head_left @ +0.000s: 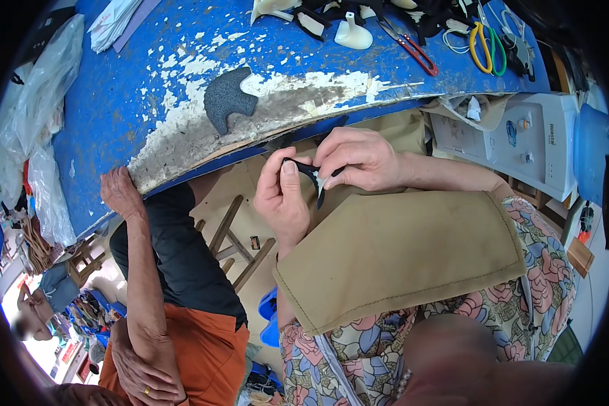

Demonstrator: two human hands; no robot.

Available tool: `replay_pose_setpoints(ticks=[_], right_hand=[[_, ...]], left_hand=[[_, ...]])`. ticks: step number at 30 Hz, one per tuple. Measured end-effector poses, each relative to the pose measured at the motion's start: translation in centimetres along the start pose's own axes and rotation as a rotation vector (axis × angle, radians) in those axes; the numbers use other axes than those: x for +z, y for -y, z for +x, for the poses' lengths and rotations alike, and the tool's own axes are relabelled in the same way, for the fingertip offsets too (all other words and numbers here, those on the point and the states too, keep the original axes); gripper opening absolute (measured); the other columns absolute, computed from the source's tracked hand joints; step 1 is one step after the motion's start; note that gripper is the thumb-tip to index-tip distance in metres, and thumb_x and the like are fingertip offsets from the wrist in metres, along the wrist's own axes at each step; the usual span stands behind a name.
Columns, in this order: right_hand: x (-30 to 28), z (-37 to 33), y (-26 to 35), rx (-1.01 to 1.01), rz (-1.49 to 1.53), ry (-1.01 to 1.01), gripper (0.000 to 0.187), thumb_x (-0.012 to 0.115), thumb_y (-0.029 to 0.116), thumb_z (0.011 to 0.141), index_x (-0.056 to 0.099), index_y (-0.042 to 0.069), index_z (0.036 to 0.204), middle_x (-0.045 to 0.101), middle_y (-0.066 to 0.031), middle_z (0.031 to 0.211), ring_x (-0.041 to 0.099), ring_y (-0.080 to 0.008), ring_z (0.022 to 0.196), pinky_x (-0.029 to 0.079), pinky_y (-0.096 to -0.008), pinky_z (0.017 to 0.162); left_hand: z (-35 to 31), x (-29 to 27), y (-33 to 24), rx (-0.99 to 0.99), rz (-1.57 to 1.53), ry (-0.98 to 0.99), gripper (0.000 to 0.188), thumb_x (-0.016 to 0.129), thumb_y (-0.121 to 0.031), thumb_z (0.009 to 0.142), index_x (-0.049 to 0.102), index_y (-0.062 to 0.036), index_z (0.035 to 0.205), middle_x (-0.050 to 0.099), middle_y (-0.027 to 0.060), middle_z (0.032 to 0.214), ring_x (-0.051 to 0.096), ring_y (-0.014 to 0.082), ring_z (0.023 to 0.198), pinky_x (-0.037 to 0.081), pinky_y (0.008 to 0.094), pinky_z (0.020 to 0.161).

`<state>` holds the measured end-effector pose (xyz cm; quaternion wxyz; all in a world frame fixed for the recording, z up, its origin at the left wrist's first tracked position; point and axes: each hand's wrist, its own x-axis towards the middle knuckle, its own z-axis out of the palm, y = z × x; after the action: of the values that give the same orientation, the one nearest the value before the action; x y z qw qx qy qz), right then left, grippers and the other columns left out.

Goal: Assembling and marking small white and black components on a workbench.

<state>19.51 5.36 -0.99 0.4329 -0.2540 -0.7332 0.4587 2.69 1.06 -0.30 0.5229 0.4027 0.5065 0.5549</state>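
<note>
My left hand [284, 196] and my right hand [358, 159] meet just below the edge of the blue table [115, 122]. Together they pinch a small thin black piece [316, 181] with a pale patch on it. The left thumb presses on one end and the right fingertips grip the other; most of the piece is hidden by fingers. A tan cloth apron [399, 250] lies over my lap beneath the hands, above floral clothing [534, 271].
A grey cut-out shape [227, 98] lies on the table's peeling paint. Red-handled scissors [413, 47], yellow and green scissors [487, 47] and white forms [352, 34] sit at the far edge. Another person's hand [118, 193] rests on the table's rim at left. A white appliance [528, 135] stands at right.
</note>
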Motion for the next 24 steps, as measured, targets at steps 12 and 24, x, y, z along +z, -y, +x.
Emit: replay_pose_setpoints(ticks=[12,24], right_hand=[[-3.3,4.8,2.2,0.094,0.13,0.404,0.024,0.069,0.005,0.073,0.062,0.004,0.096,0.062,-0.0072,0.088,0.06,-0.0173,0.08,0.048,-0.0291,0.071],[-3.0,3.4,1.7,0.534,0.425,-0.155,0.026,0.048,0.019,0.095,0.062,-0.001,0.103,0.063,-0.0043,0.077,0.058,-0.0078,0.068,0.048,-0.0217,0.062]], left_hand=[[1.6,-3.3,-4.3,0.176,0.731,0.543,0.024,0.067,-0.01,0.077,0.064,-0.003,0.1,0.061,0.0114,0.098,0.056,0.0282,0.091,0.044,0.035,0.08],[0.3,-1.8,-1.8,0.037,0.163,-0.009,0.016,0.066,-0.007,0.082,0.062,0.0053,0.093,0.06,0.0018,0.08,0.053,0.008,0.074,0.043,0.0235,0.066]])
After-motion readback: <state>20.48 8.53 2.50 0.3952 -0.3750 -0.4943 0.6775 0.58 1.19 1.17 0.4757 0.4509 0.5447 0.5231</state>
